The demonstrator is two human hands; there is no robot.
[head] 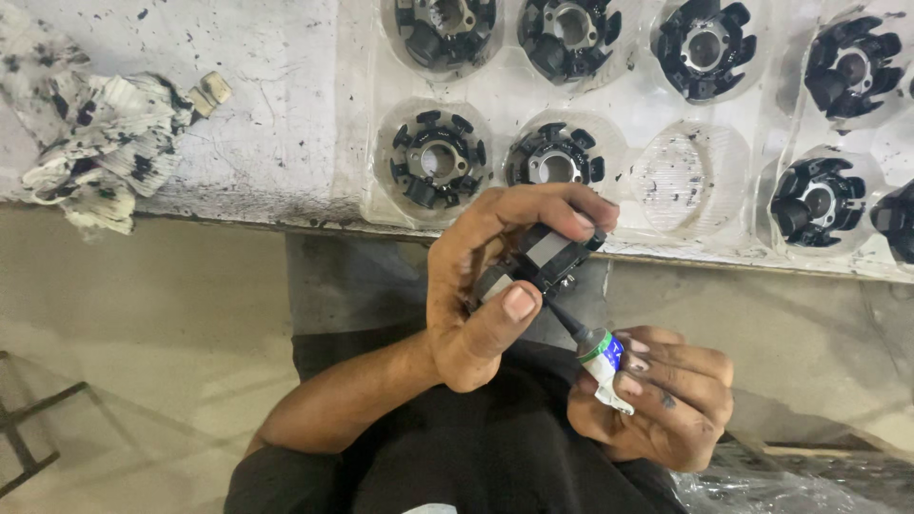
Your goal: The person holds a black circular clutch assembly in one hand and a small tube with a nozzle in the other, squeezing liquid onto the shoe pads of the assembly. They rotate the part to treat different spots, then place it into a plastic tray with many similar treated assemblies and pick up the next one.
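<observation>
Far left: a stained rag (100, 143) lies bunched on the white, ink-spotted surface (267, 105). To its right, a clear plastic tray (495, 100) sits on that surface; its round pockets hold black stator cores (433, 160), and one pocket (687, 178) is vacant.

Below the tray edge, the left hand (481, 295) holds one black stator core (547, 257) in the air, off the surface. Grip clamped: thumb pressed on the near side, fingers curled over the top.

Lower right, the right hand (666, 400) holds a small adhesive tube (602, 357) with a green-and-blue label. Grip closed around the tube body. The black nozzle (569, 319) points up-left and meets the underside of the held core.
</observation>
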